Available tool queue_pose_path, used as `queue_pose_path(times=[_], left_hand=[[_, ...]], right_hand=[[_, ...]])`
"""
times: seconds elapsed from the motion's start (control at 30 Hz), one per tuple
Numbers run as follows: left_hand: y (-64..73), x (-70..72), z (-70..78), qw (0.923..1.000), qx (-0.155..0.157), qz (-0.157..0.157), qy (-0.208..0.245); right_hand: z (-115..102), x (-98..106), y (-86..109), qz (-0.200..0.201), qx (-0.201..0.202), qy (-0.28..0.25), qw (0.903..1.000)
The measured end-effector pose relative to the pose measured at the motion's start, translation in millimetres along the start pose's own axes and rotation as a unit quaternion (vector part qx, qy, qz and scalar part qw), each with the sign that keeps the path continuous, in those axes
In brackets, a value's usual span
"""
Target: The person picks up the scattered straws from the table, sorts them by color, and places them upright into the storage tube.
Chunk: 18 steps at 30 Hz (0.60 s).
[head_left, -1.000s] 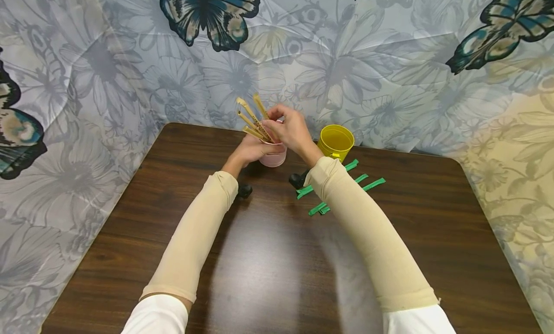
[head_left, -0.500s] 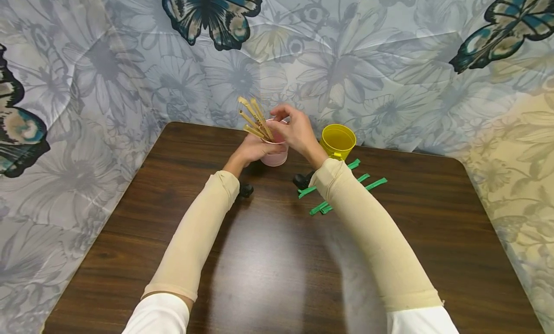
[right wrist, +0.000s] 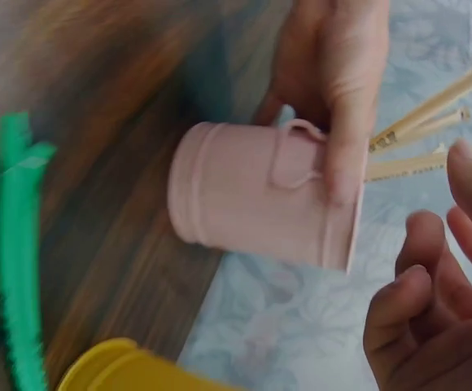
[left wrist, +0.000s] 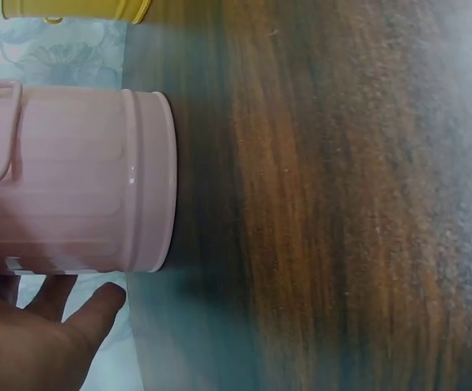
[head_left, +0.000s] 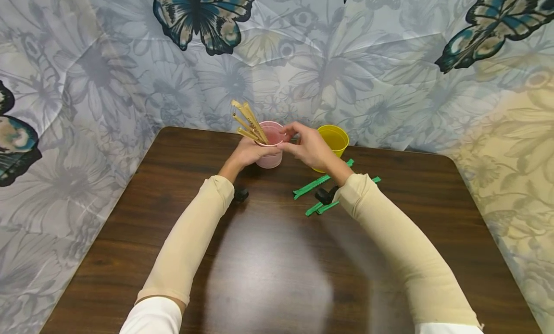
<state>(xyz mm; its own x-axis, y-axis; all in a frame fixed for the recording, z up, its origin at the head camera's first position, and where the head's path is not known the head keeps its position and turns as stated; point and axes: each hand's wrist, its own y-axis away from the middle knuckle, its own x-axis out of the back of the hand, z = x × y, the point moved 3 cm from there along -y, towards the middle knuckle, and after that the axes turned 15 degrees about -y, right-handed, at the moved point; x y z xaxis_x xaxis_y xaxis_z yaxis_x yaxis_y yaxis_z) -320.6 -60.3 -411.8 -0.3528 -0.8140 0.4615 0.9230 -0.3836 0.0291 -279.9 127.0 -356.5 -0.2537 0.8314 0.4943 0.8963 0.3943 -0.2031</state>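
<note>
My left hand (head_left: 248,152) holds a small pink bucket (head_left: 269,161), its thumb lying across the front near the rim and the other fingers behind. A small wire-like handle shows on the bucket's side in the left wrist view. Several thin tan paper-wrapped sticks (head_left: 251,125), printed with small lettering, lean out over its left rim. Just off the right rim is my right hand (head_left: 309,144), with loosely bent fingers. Nothing sits between those fingers in the right wrist view, where the pink bucket (right wrist: 260,195) is slightly blurred.
A yellow bucket (head_left: 335,138) stands right of the pink one, partly behind the right hand. Several narrow green strips (head_left: 312,186) lie on the dark wooden table (head_left: 173,180) under the right forearm. A butterfly-patterned cloth (head_left: 303,74) hangs behind the table's far edge.
A tan stick by my right fingers has joined the others leaning left in the pink bucket. My right hand has drawn back out of the bucket's mouth to its right rim.
</note>
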Motion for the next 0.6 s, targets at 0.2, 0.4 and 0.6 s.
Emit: queue_pose_path(times=[0.2,0.4,0.6], left_hand=[[-8.6,-8.8,-18.7,0.9966,-0.061,0.048,-0.029],[-0.6,-8.8,-20.1,0.9915,-0.05,0.077,-0.092],[27.7,-6.5,-25.1,0.9721,0.046,0.055,-0.223]], right_hand=[[2.5,14.2,37.5,-0.068,0.004,0.074,0.9949],[9.7,31.0,70.0,-0.096,-0.018,0.136,0.9859],[17.3,33.2,84.5,-0.119,-0.03,0.167,0.9782]])
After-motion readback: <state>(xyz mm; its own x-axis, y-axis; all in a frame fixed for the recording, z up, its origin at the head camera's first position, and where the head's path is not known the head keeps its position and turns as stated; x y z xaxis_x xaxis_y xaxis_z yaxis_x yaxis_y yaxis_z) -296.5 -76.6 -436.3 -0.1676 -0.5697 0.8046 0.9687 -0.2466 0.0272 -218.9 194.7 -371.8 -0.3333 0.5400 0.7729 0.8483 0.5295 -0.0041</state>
